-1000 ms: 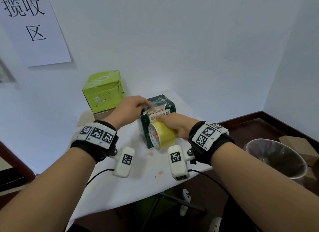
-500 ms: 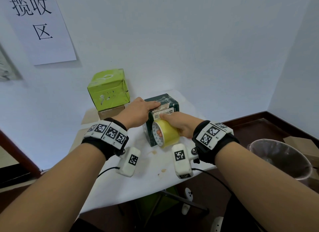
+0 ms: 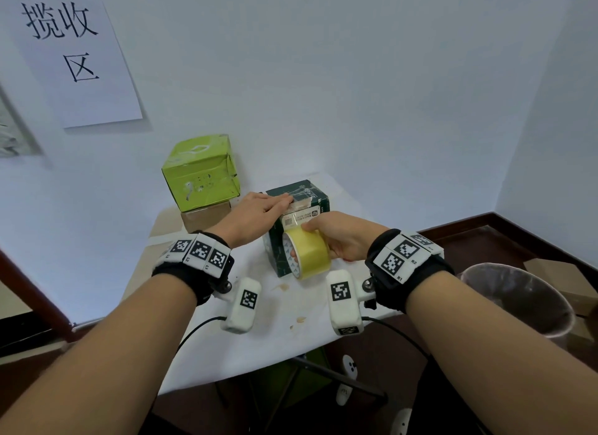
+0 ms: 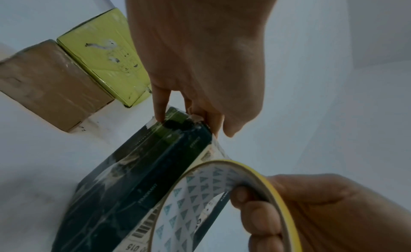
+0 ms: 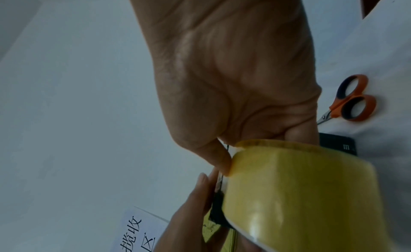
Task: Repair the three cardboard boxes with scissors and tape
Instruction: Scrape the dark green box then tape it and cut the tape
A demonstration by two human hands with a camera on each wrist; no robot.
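On top of the dark green box point(image 3: 296, 221), the left hand point(image 3: 255, 217) is pressing flat fingers on the tape end, while the right hand point(image 3: 339, 237) is gripping the tape roll point(image 3: 307, 255) against the box's front. Slack pressure could let the strip lift or wrinkle. Scissors point(image 5: 349, 101) are lying beside the box.

There are three boxes: one dark green box point(image 3: 296, 221), one light green box point(image 3: 200, 172) and one brown box point(image 3: 207, 215). There is one roll of yellow tape point(image 3: 307, 255). There is one pair of scissors point(image 5: 349, 100) with orange handles. There are two hands: the left hand point(image 3: 255, 217) and the right hand point(image 3: 339, 234). There is one counter point(image 3: 265, 331), one paper sign point(image 3: 74, 62) on the wall and one bin point(image 3: 517, 298).
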